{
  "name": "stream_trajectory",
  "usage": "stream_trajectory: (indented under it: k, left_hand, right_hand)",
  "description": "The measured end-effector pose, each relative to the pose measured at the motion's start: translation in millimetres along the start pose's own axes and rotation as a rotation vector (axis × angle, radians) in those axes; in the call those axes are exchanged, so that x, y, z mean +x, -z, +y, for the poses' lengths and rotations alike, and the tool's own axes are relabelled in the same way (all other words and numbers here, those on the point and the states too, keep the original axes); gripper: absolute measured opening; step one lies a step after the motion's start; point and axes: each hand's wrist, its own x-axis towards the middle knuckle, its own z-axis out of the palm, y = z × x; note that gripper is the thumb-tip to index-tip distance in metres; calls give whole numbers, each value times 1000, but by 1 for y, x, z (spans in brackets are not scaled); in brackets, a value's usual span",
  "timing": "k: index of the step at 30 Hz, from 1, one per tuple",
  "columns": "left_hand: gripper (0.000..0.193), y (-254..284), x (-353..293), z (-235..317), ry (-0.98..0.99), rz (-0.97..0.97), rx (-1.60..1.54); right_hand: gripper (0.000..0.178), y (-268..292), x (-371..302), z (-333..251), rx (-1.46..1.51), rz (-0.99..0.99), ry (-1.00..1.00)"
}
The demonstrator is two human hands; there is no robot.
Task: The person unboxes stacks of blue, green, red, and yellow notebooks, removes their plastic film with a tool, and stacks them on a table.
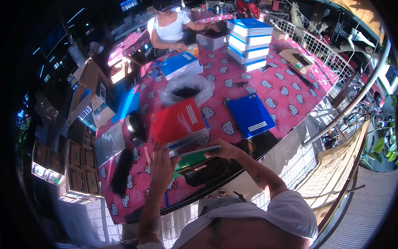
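A green-covered notebook (191, 162) is tilted up at the table's near edge, its pale page edge on top. My right hand (224, 149) grips its right end, thumb and fingers closed on it. At its left end is my left hand (161, 165), fingers stretched up and apart, the thumb against the notebook's corner. Just beyond, a red notebook (176, 118) tops a stack of notebooks. A blue notebook (251, 116) lies flat to the right. Below the green notebook sits a shiny black item (207, 172), partly hidden.
Left of the stack are a tape roll (136, 126), black strands (122, 172) and an open carton (97, 99). Clear plastic wrap (186, 89) lies beyond. Tall blue-and-white notebook stacks (248, 45) stand at the back. Across the table a person in white (170, 27) handles notebooks.
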Motion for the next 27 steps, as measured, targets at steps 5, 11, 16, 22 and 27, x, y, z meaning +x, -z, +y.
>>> stream_trajectory:
  k: [5,11,16,22,27]
  left_hand:
    - [90,-101,-58,26,16,99,239]
    - [82,-58,20,8,97,229,393]
    - [85,-55,20,7,55,284,274]
    - [74,-44,6,9,59,244,217]
    - [53,62,36,21,131,-172,-233]
  right_hand:
    - [40,2,3,-5,55,-10,-64]
    - [43,6,2,-7,131,21,-197]
    - [43,1,4,-6,22,54,-6]
    - [40,-2,4,-6,104,33,-121]
    - [39,-4,5,-3,191,49,-32]
